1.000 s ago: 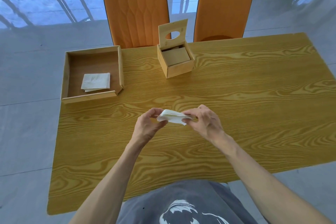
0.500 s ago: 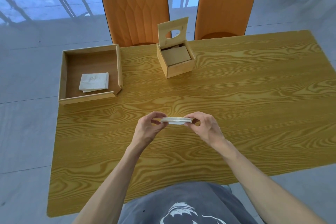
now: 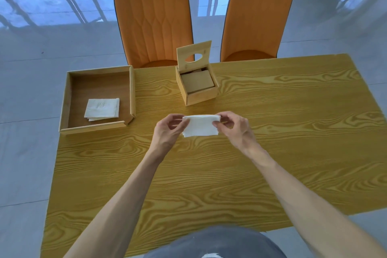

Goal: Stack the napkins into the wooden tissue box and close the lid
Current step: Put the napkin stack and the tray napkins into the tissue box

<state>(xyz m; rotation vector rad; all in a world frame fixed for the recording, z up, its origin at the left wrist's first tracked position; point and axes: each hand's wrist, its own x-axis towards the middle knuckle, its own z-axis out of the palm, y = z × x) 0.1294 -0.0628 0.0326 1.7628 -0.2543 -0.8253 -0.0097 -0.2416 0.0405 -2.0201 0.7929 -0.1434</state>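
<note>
A folded white napkin stack (image 3: 200,125) hangs above the table's middle, pinched at both ends. My left hand (image 3: 167,130) holds its left edge and my right hand (image 3: 234,126) holds its right edge. Just beyond stands the wooden tissue box (image 3: 201,96), its lid (image 3: 193,55) with an oval slot raised upright at the back. A wooden plate lies inside the box. More white napkins (image 3: 102,109) lie in the wooden tray (image 3: 67,98) at the left.
The yellow wood-grain table (image 3: 272,142) has two orange chairs (image 3: 154,23) pushed in at its far side. The tray sits at the table's far left corner. Grey tiled floor surrounds the table.
Both hands have lifted the napkin stack and carried it away from me toward the box. The stack has tipped from edge-on to showing its flat face. The camera has tilted.
</note>
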